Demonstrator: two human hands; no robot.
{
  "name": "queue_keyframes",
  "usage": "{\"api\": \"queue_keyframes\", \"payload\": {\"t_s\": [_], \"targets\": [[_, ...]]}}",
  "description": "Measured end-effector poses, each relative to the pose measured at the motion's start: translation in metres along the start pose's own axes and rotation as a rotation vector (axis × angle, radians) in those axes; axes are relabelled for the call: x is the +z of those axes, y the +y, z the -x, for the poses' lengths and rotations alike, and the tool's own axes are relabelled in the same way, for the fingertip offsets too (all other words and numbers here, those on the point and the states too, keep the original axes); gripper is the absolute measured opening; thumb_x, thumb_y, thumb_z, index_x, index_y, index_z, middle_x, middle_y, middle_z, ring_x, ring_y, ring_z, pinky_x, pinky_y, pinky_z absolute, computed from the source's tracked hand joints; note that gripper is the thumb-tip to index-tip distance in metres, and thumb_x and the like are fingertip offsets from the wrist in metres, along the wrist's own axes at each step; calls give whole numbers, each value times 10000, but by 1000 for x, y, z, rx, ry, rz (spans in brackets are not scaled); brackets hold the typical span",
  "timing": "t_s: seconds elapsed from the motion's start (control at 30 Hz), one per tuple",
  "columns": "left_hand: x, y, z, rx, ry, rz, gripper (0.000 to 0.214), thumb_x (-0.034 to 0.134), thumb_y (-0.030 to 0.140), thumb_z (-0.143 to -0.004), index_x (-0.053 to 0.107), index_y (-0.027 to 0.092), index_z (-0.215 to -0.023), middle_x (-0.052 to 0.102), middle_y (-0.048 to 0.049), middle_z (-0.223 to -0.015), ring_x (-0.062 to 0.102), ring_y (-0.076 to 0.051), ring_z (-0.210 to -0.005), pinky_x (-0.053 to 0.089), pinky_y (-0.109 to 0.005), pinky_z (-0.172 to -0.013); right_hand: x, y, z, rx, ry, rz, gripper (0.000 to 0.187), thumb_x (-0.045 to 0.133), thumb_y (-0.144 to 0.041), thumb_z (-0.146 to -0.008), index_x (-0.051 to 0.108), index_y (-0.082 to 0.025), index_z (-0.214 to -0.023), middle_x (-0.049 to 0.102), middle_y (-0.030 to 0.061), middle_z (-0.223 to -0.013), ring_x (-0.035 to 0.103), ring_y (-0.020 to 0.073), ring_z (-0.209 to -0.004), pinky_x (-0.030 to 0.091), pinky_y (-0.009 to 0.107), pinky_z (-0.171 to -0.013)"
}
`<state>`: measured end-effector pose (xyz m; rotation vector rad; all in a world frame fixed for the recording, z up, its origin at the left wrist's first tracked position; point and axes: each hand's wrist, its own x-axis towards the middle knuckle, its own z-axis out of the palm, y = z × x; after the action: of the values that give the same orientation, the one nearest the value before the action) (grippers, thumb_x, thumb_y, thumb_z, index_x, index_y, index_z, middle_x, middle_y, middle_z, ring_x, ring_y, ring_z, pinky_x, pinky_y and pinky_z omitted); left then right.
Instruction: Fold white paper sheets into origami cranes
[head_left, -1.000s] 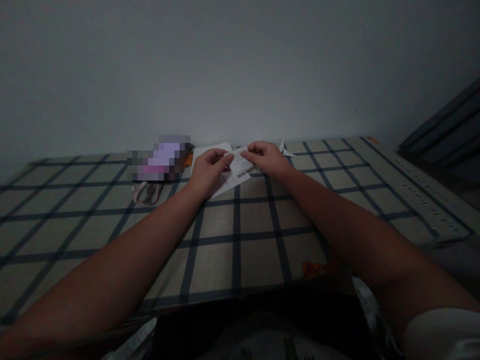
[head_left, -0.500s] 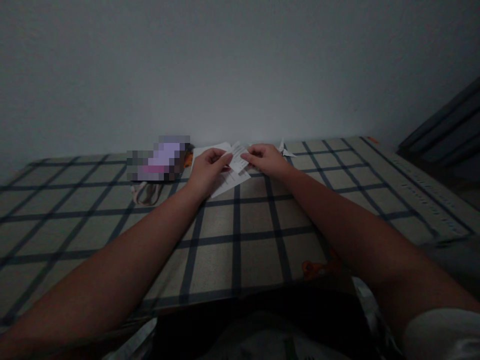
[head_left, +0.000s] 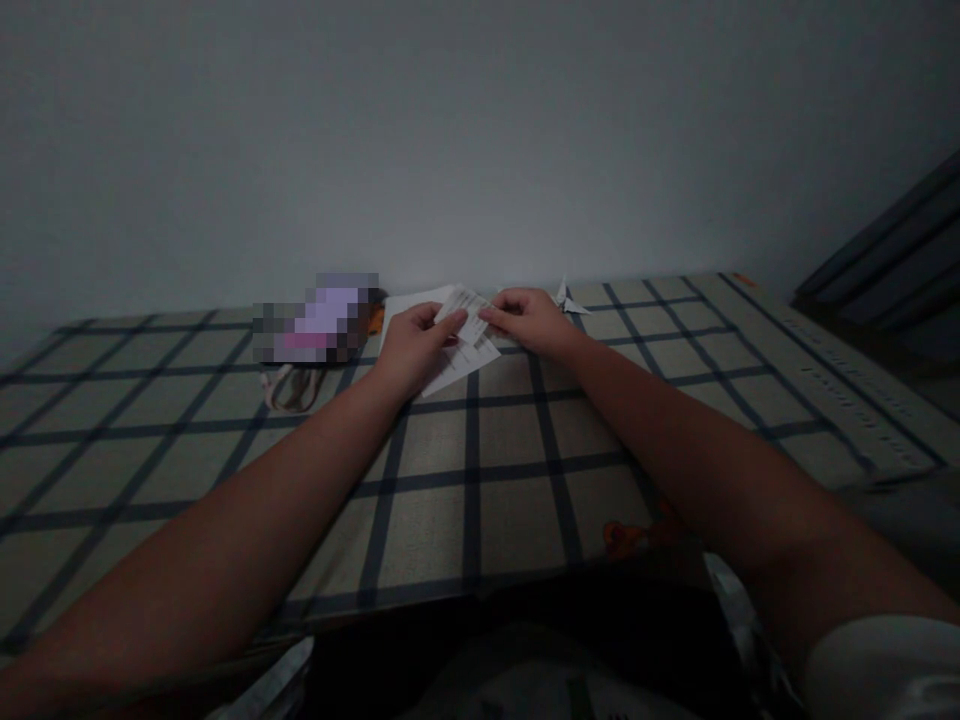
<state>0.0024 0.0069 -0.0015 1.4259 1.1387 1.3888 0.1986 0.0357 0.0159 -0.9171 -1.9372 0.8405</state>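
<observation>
A small piece of printed white paper [head_left: 472,328] is pinched between both my hands, its print too small to read. My left hand [head_left: 414,343] grips its left side, thumb on top. On the right side, my right hand [head_left: 526,313] pinches the edge between thumb and fingers. Beneath them, a larger printed sheet [head_left: 457,372] lies on the checked tablecloth [head_left: 510,430], partly covered by my left hand. A folded white paper crane [head_left: 568,298] sits just beyond my right hand.
Left of my hands lies a blurred-out purple item [head_left: 322,318] with a pale looped strap [head_left: 292,388] in front. Orange scissor handles [head_left: 622,538] show at the near table edge, by my right forearm. A plain wall [head_left: 480,140] rises behind the table.
The small paper has tilted and shifted slightly left between my fingers. Both hands keep hold of it and have barely moved.
</observation>
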Motion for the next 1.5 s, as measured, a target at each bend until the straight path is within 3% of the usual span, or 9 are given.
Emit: {"api": "queue_keyframes", "payload": {"t_s": [0.3,0.47,0.9,1.1,1.3,1.5], "targets": [[-1,6,4,35,-30,-127,447,795,546,-708,778,148,-911,766,-85,-857,670,-191,-717,502,-284,-666,0,-4,2,32,-39,-61,399,611,-527,-839,579,-151,-709,532,-9,-663,465,103,-631,365,265,-617],[1,13,8,56,-18,-153,440,785,545,-720,780,145,-903,767,-86,-863,666,-194,-728,495,-290,-678,0,-5,2,20,7,18,462,604,-576,-845,563,-157,-652,535,-6,-629,467,102,-613,361,266,-601],[-1,2,1,29,6,-16,448,763,589,-730,758,148,-810,733,-68,-788,624,-160,-674,489,-281,-674,1,-11,3,59,46,-85,379,572,-480,-911,593,-157,-715,607,17,-687,528,100,-639,456,240,-639],[-3,1,0,24,20,10,450,776,590,-706,744,150,-792,713,-58,-777,621,-165,-686,496,-285,-686,2,-1,1,27,-65,-51,331,623,-445,-868,617,-144,-730,582,-1,-672,524,109,-648,411,251,-630],[0,4,1,1,-13,3,363,812,493,-685,743,161,-816,711,-44,-781,611,-148,-672,498,-273,-666,5,-5,1,32,-24,29,267,553,-292,-940,530,-166,-706,559,-11,-661,500,101,-637,388,248,-635],[3,8,4,19,5,38,318,838,414,-664,743,152,-816,726,-47,-818,610,-136,-691,510,-272,-689,8,-6,2,105,-82,-50,260,528,-294,-972,497,-179,-741,553,-17,-665,540,100,-624,419,234,-614]]}}
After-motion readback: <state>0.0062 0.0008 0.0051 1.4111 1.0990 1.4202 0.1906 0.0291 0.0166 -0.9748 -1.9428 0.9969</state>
